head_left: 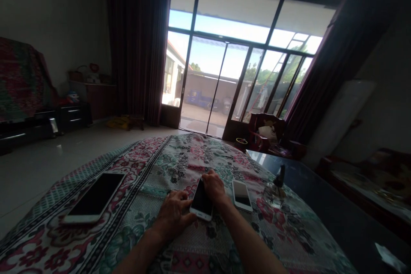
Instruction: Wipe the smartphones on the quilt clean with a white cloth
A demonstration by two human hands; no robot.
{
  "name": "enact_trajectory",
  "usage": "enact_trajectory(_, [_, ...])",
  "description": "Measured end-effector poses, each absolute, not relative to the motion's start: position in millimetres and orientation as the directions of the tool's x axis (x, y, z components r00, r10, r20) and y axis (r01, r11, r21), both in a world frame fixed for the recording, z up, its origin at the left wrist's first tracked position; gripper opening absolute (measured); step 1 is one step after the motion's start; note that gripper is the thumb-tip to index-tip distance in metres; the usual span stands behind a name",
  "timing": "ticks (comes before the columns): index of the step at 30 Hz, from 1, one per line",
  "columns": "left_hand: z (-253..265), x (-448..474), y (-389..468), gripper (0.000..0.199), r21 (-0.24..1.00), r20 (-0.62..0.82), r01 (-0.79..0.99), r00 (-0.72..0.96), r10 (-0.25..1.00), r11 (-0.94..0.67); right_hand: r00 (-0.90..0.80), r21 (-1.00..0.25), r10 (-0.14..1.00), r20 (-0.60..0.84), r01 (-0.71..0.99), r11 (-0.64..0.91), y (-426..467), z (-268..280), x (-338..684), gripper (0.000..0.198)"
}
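Observation:
A white-framed smartphone (202,199) with a dark screen lies face up on the patterned cloth, between my two hands. My left hand (173,210) grips its lower left edge, fingers bent and thumb near the bottom corner. At the upper right side, my right hand (214,186) curls its fingers over the phone's top end and covers that corner. Just right of my right hand lies a smaller white phone (242,195), its screen partly reflecting light. Farther left, a larger white-edged phone or tablet (96,197) rests with a black screen.
The floral cloth (189,158) covers the surface under the phones. A clear glass vessel with a dark upright top (275,190) stands at the right. Beyond are a dark glossy table (308,188), a wooden chair (268,130), and glass doors (208,85) between dark curtains (138,51).

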State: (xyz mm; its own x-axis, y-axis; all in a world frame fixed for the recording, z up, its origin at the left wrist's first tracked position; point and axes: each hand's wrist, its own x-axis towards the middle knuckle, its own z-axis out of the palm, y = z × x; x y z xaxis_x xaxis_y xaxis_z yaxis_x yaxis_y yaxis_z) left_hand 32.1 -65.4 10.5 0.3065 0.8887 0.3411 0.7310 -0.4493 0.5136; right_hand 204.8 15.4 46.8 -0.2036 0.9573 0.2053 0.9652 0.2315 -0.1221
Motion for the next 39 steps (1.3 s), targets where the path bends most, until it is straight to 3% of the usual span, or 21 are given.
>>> enact_trajectory(7, [11, 32, -66, 0.025, 0.522, 0.34, 0.73, 0.297, 0.892, -0.442, -0.314, -0.098, 0.926, 0.209, 0.936, 0.339, -13, 45, 204, 0.028])
enact_trajectory(15, [8, 32, -66, 0.03, 0.53, 0.323, 0.739, 0.278, 0.905, -0.416, -0.464, -0.151, 0.867, 0.181, 0.858, 0.49, -64, 35, 208, 0.022])
enact_trajectory(28, [13, 33, -67, 0.021, 0.518, 0.336, 0.742, 0.281, 0.899, -0.426, -0.209, -0.092, 0.959, 0.193, 0.969, 0.23, 27, 46, 203, 0.034])
enact_trajectory(39, [11, 22, -62, 0.022, 0.59, 0.332, 0.651, 0.343, 0.879, -0.477, -0.326, -0.07, 0.923, 0.206, 0.936, 0.346, -6, 42, 199, 0.03])
